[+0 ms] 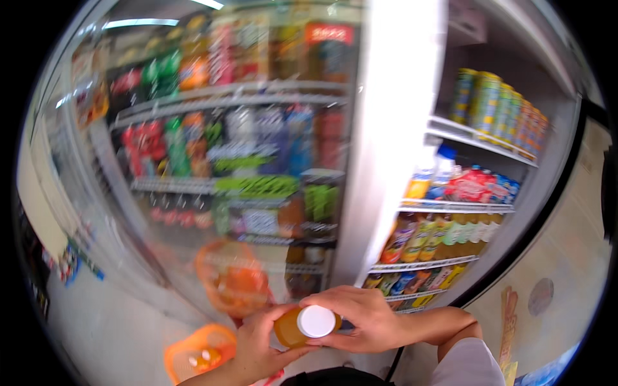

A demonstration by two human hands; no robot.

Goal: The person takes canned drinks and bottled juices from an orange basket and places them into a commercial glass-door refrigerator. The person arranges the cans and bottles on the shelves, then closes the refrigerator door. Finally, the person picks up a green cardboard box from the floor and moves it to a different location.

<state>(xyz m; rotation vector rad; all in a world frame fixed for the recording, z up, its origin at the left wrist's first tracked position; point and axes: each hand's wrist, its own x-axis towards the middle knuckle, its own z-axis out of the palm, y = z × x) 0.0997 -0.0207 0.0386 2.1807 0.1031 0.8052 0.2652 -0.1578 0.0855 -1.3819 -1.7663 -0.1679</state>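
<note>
A bottle of orange-yellow drink [286, 329] with a white screw cap [316, 321] stands between my two hands, seen from above. My left hand [263, 340] grips its body from the left, thumb and fingers spread around it. From the right, my right hand [359, 316] closes on the same bottle, with fingers and thumb beside the cap. Below and to the left is an orange plastic shopping basket [176, 352] with white-capped bottles [205, 358] in it. The basket's handle area and the bottle's lower part are hidden by my hands and forearm.
A glass fridge door [159, 260] at left shows blurred drinks and an orange basket's reflection [231, 280]. Right of the white door frame [396, 120], an open fridge section holds cans [488, 103], red packs [470, 186] and bottles [415, 239] on wire shelves [449, 207].
</note>
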